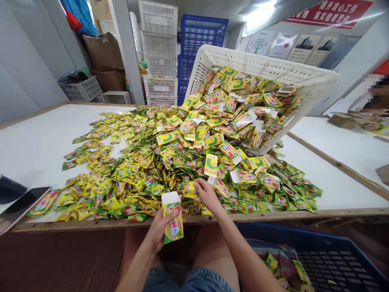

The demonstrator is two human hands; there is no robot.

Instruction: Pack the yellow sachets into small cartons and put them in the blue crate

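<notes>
My left hand (161, 227) is closed around a small yellow and green printed box (173, 221), with its white top flap standing up. It is held over my lap at the table's front edge. To its right and a little higher, my right hand (208, 195) pinches the edge of a small yellow candy sachet (190, 190) at the front of the pile. Around both hands lies a wide heap of yellow and green sachets (133, 170). More small boxes (210, 164), some with open flaps, lie on the heap just beyond my right hand.
A tilted white plastic basket (264, 61) spills small boxes onto the white table (27, 134). A phone (24, 207) and a dark cup (10, 190) are at the left edge. A blue crate (331, 251) stands below at right. Stacked crates (161, 52) rise behind.
</notes>
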